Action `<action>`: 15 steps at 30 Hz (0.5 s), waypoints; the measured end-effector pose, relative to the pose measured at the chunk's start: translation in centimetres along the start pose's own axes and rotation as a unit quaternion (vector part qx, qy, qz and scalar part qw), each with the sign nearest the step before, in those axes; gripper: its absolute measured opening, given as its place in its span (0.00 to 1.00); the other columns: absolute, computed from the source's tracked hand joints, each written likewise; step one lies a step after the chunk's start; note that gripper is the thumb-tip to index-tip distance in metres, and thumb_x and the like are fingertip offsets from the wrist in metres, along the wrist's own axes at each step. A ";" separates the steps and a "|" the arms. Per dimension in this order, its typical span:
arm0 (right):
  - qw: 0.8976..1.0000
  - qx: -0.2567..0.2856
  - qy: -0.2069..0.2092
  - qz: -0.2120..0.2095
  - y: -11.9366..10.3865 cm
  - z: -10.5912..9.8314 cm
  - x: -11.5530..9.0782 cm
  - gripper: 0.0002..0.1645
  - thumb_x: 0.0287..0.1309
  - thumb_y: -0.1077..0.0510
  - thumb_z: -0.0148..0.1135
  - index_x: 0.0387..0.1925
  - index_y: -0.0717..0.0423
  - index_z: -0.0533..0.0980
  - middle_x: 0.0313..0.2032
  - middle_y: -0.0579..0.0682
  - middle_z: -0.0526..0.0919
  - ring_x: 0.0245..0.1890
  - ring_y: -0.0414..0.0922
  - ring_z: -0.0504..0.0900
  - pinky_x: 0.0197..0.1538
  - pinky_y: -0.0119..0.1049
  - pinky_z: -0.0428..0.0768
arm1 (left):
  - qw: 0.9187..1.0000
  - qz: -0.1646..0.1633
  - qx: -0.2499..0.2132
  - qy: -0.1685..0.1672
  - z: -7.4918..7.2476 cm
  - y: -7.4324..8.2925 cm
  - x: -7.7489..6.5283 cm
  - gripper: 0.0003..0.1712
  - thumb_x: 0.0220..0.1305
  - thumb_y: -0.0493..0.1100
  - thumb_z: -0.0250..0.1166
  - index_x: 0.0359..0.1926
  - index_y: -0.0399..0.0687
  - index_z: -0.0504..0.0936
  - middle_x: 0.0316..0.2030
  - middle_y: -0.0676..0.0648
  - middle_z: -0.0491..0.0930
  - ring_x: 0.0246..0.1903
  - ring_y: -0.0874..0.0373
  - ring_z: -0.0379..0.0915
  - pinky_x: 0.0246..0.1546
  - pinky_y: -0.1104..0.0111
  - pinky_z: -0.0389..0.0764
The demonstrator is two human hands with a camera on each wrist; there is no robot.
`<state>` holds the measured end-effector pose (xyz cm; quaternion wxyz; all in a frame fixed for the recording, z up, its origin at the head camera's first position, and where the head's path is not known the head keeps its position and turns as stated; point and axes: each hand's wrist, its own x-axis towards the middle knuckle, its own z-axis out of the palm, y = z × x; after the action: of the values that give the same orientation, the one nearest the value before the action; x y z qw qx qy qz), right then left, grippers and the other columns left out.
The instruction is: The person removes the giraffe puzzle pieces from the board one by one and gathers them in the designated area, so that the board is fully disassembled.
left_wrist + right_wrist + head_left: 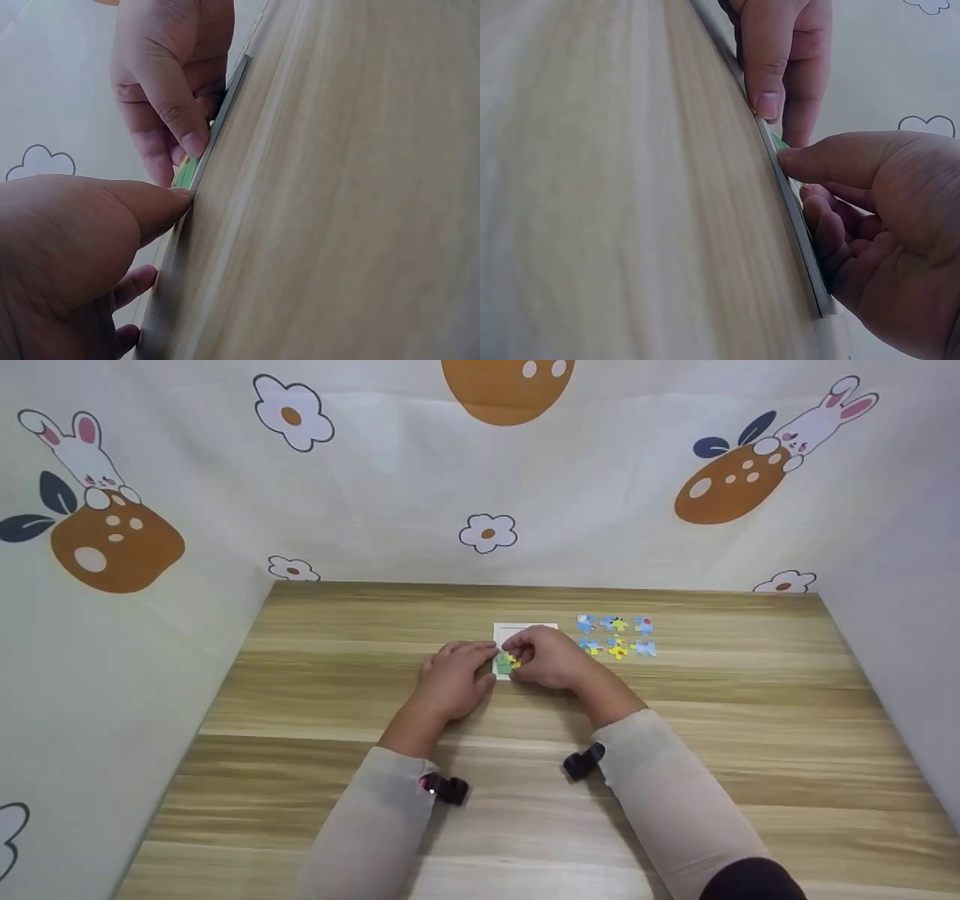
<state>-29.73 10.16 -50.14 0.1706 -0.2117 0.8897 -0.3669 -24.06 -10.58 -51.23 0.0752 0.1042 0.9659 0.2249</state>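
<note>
A small white puzzle tray [525,626] lies on the table, with a green puzzle piece [503,666] in its near left corner. My left hand [454,679] rests along the tray's left side; in the left wrist view its thumb [161,201] touches the near edge at the corner. Over the tray, my right hand [553,656] pinches a small yellow puzzle piece [514,661] beside the green one. The right thumb [810,163] lies at the tray's edge in the right wrist view. My right fingers hide much of the tray and the held piece.
To the right of the tray, several loose blue and yellow puzzle pieces [617,649] lie in two rows on the wooden table [510,825]. A patterned curtain [390,487] stands behind the table. Each sleeve carries a small black wrist camera [583,763].
</note>
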 end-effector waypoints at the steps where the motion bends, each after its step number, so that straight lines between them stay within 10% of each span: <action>1: 1.000 -0.002 0.000 -0.004 0.0 0.0 0.0 0.26 0.55 0.63 0.76 0.58 0.60 0.84 0.46 0.54 0.87 0.46 0.45 0.84 0.56 0.42 0.84 | 1.000 0.000 0.001 0.000 0.0 0.0 0.0 0.29 0.79 0.54 0.62 0.77 0.68 0.73 0.80 0.63 0.67 0.82 0.50 0.56 0.77 0.38 0.58; 15: 0.998 0.056 0.019 -0.019 0.2 -3.0 -1.9 0.30 0.60 0.57 0.77 0.64 0.52 0.83 0.48 0.49 0.86 0.42 0.44 0.83 0.46 0.36 0.82 | 1.000 -0.012 0.001 -0.010 0.0 0.2 0.1 0.29 0.80 0.55 0.61 0.77 0.69 0.73 0.80 0.63 0.66 0.83 0.50 0.54 0.78 0.40 0.57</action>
<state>-29.57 12.94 -47.96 0.1583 -0.2118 0.8665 -0.4233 -24.11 -10.44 -51.13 0.0875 0.0948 0.9665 0.2219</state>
